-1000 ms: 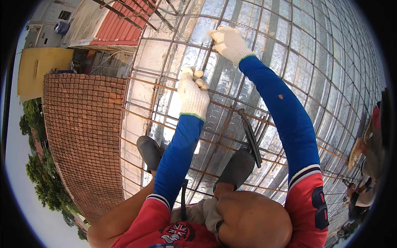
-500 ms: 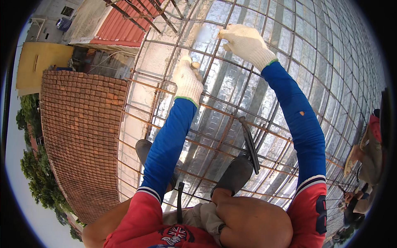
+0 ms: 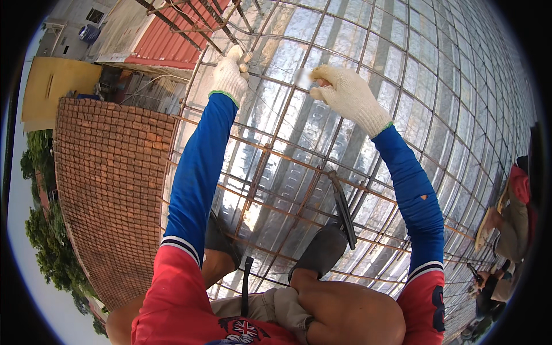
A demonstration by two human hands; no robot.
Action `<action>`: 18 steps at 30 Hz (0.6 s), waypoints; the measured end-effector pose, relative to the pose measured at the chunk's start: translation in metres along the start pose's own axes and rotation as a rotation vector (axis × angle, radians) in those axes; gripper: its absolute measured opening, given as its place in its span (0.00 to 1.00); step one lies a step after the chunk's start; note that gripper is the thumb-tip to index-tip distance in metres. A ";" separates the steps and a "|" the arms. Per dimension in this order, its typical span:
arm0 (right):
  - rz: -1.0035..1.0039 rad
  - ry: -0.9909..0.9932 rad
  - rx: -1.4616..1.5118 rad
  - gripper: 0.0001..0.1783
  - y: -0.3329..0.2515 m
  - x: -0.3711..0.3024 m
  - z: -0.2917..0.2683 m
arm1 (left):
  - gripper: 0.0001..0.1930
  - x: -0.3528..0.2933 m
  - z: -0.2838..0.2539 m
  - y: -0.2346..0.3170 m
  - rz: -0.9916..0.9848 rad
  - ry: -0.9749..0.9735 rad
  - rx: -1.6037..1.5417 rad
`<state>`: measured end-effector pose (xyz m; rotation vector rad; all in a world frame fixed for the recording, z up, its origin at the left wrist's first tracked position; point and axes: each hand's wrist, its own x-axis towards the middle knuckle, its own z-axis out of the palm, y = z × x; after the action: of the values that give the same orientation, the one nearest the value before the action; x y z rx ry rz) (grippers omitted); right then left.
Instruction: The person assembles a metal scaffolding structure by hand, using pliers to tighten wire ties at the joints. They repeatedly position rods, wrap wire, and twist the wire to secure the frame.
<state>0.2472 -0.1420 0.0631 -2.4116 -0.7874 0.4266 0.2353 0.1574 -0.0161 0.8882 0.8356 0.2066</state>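
My left hand [image 3: 229, 76], in a cream knitted glove, is closed by the concrete edge, just below the upright steel bars. Thin wire [image 3: 261, 100] trails from its curled fingers toward the right, over the mesh. My right hand [image 3: 348, 95], gloved too, is held above the rebar mesh [image 3: 299, 151] with thumb and fingers pinched together. A bare fingertip shows through its glove. Whatever lies in that pinch is hard to make out; a pale blurred patch sits beside it. Close to my right shoe [image 3: 319, 250], a dark long-handled tool [image 3: 343, 207] leans on the mesh.
Ribbed metal decking [image 3: 310, 123] lies under the mesh. Rusty upright bars [image 3: 190, 26] stand at the far left edge. Beyond that edge are a tiled roof [image 3: 115, 190] and a red metal roof [image 3: 167, 40]. Another person [image 3: 509, 224] is at the right.
My left hand has moved away and leftward, up to the upright bars. My right hand has come slightly nearer and to the right. Thin wire now shows between them.
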 end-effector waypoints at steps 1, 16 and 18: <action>0.002 -0.008 0.029 0.24 -0.001 0.000 0.001 | 0.08 0.002 -0.003 0.002 -0.002 -0.018 -0.003; -0.142 0.162 -0.586 0.24 -0.028 0.006 0.012 | 0.07 -0.005 -0.003 0.003 0.063 -0.032 -0.016; -0.299 0.409 -0.712 0.31 -0.029 0.021 0.028 | 0.08 -0.004 -0.006 0.005 0.074 -0.020 0.014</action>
<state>0.2383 -0.0980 0.0563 -2.7860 -1.2229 -0.5443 0.2289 0.1625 -0.0120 0.9335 0.7867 0.2568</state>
